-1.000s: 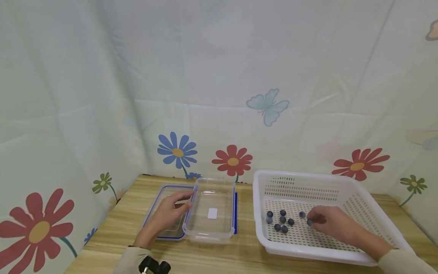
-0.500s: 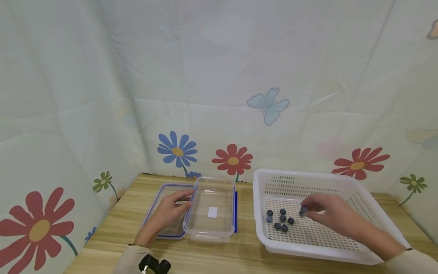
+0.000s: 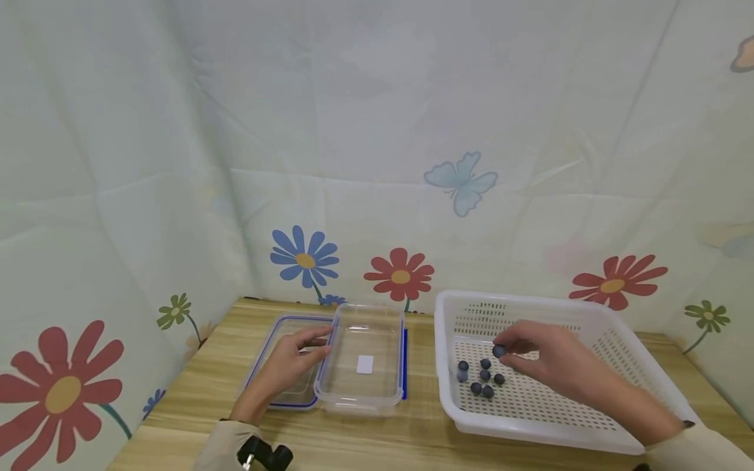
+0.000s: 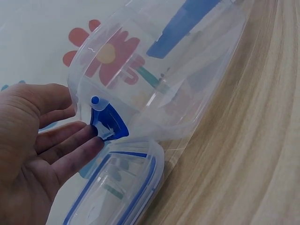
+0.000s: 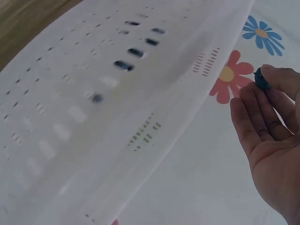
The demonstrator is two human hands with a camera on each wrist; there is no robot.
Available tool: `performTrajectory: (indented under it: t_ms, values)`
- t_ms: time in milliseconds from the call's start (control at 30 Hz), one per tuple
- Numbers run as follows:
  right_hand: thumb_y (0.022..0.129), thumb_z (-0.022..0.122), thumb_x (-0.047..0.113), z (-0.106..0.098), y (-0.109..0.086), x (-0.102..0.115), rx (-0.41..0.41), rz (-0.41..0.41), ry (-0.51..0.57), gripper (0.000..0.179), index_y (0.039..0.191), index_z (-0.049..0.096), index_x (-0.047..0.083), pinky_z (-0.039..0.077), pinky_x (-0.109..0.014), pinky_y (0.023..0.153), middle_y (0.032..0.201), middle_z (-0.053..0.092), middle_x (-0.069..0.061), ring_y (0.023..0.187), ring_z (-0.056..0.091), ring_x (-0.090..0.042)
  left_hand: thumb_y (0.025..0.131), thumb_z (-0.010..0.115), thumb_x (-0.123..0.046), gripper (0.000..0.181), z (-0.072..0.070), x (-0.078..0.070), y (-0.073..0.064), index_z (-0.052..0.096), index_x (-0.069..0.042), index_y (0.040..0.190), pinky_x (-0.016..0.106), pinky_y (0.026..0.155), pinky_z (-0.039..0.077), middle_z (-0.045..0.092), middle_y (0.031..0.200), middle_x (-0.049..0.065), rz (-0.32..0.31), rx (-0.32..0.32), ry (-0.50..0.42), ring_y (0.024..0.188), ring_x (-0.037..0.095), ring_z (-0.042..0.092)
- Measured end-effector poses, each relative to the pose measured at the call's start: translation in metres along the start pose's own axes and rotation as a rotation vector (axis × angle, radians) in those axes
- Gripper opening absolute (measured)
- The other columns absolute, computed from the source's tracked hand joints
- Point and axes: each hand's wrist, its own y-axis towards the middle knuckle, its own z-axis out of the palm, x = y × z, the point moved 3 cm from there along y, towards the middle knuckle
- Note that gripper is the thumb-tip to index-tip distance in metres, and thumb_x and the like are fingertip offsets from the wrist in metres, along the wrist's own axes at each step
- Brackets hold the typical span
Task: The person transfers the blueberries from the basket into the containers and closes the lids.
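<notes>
A clear food container (image 3: 360, 400) with a white label stands on the table, a blue-sealed latch flap (image 4: 110, 122) sticking out at its side. My left hand (image 3: 285, 366) holds that side, fingertips at the flap. Between thumb and fingers of my right hand (image 3: 556, 356) is one blueberry (image 3: 499, 351), lifted over the white basket (image 3: 530, 434). The same blueberry (image 5: 261, 79) shows in the right wrist view, the other fingers loosely curved below it. Several more blueberries (image 3: 485, 375) lie in the basket's left part.
A clear lid with a blue seal (image 3: 277, 337) lies left of the container, partly under my left hand. Bare wooden table (image 3: 421, 425) runs between container and basket. A flower-printed curtain (image 3: 377, 131) closes off the back and sides.
My right hand has taken a blueberry from the basket, joining another it was beside, and moved it up and left. Only one berry is visible in its pinch now. The left hand stays put.
</notes>
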Motion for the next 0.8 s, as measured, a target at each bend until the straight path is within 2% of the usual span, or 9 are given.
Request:
performTrajectory:
  t_ms: [367, 667, 800]
  values:
    - [0.095, 0.082, 0.013, 0.008, 0.02, 0.024, -0.006, -0.039, 0.091, 0.024, 0.118, 0.077, 0.017, 0.06, -0.037, 0.09, 0.109, 0.073, 0.013, 0.098, 0.071, -0.008, 0.103, 0.074, -0.017, 0.045, 0.001, 0.003, 0.001, 0.065, 0.002, 0.142, 0.041, 0.093, 0.059, 0.066, 0.141, 0.02, -0.012, 0.0, 0.009, 0.12, 0.038, 0.068]
    - [0.097, 0.08, 0.012, 0.028, 0.046, 0.033, -0.022, -0.01, 0.167, 0.018, 0.115, 0.075, 0.014, 0.06, -0.036, 0.09, 0.103, 0.073, 0.011, 0.097, 0.071, -0.01, 0.104, 0.072, -0.017, 0.044, 0.001, 0.007, 0.002, 0.063, 0.004, 0.143, 0.033, 0.091, 0.058, 0.063, 0.143, 0.022, -0.014, 0.014, -0.017, 0.121, 0.039, 0.067]
    - [0.098, 0.079, 0.012, 0.037, 0.058, 0.039, -0.03, -0.02, 0.198, 0.016, 0.113, 0.075, 0.012, 0.06, -0.036, 0.089, 0.102, 0.073, 0.009, 0.095, 0.07, -0.011, 0.103, 0.073, -0.017, 0.045, 0.001, 0.008, 0.003, 0.063, 0.003, 0.143, 0.031, 0.092, 0.058, 0.063, 0.144, 0.022, -0.035, 0.017, -0.04, 0.122, 0.038, 0.067]
